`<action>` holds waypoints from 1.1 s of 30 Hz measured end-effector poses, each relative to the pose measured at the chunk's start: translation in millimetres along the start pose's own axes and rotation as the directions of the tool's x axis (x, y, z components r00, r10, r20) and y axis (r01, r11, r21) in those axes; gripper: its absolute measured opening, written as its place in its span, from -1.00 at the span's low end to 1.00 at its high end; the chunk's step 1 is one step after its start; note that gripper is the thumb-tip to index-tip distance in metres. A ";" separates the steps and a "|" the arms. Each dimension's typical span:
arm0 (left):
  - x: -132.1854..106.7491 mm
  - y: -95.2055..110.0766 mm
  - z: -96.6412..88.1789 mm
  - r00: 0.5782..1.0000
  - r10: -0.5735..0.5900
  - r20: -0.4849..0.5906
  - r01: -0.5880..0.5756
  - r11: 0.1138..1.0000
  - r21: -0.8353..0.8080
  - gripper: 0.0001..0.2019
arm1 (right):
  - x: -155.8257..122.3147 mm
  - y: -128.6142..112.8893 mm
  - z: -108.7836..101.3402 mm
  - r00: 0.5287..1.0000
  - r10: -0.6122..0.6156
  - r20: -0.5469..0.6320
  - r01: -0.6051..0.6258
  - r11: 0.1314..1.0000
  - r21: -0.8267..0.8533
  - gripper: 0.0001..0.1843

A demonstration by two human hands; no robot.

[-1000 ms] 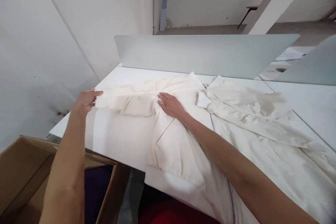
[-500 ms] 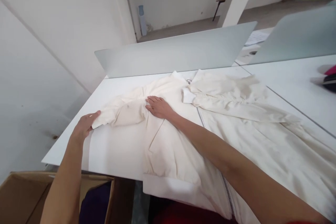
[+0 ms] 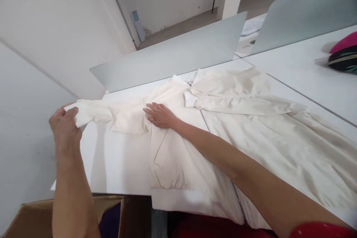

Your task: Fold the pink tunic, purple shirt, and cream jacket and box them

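A cream zip-up jacket (image 3: 178, 156) lies spread across the white table (image 3: 119, 171), its hem hanging over the near edge. My left hand (image 3: 64, 126) is closed on the cuff of the jacket's left sleeve (image 3: 111, 113), holding it stretched out past the table's left edge. My right hand (image 3: 160, 114) lies flat with fingers spread on the jacket's shoulder, pressing the cloth down where the sleeve begins. The other sleeve (image 3: 240, 100) is folded across the chest, its white cuff beside the zip.
A grey divider panel (image 3: 173, 57) stands along the table's far edge. A pink and dark object (image 3: 343, 52) rests on the neighbouring table at the right. An open cardboard box (image 3: 33, 217) with dark cloth sits below the near left edge. A white wall is close on the left.
My left hand has pulled the sleeve cuff outward to the left, past the table edge, stretching the sleeve straight. My right hand has stayed pressed on the shoulder. The view has swung to the right.
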State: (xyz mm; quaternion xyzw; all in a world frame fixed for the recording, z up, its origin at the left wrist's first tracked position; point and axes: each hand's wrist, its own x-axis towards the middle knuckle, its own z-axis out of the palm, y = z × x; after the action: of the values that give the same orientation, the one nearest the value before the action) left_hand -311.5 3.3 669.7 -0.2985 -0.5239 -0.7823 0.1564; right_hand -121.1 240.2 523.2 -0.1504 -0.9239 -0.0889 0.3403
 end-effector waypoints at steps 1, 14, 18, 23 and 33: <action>-0.8 3.5 3.3 1.000 0.014 0.003 -0.014 1.000 0.008 -0.72 | -0.3 0.0 0.2 1.000 -0.010 0.008 0.010 1.000 0.002 -0.40; -5.4 -19.3 -11.9 0.991 -0.129 -0.025 0.131 0.983 0.130 -0.78 | 3.3 2.2 -3.3 0.999 -0.018 -0.028 0.019 0.998 0.066 -0.35; -8.6 -14.0 -10.6 0.994 -0.105 0.003 0.104 0.987 0.126 -0.74 | 20.6 0.4 -6.5 0.996 0.085 -0.020 -0.082 0.992 0.098 -0.32; -8.8 -16.9 -15.8 0.999 -0.033 0.008 0.032 0.993 0.114 -0.74 | 56.2 -4.5 -1.7 0.978 0.194 0.075 -0.200 0.975 0.098 -0.38; -3.3 -25.0 -12.0 1.000 -0.004 0.017 0.002 0.995 0.103 -0.77 | 72.0 -3.4 -10.7 0.978 0.077 0.194 -0.093 0.993 0.074 -0.50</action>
State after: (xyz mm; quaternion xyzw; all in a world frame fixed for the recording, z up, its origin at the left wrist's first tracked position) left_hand -326.5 2.2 646.2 -0.2961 -0.5655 -0.7518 0.1657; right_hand -167.9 249.8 578.2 -0.1836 -0.9479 -0.0210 0.2596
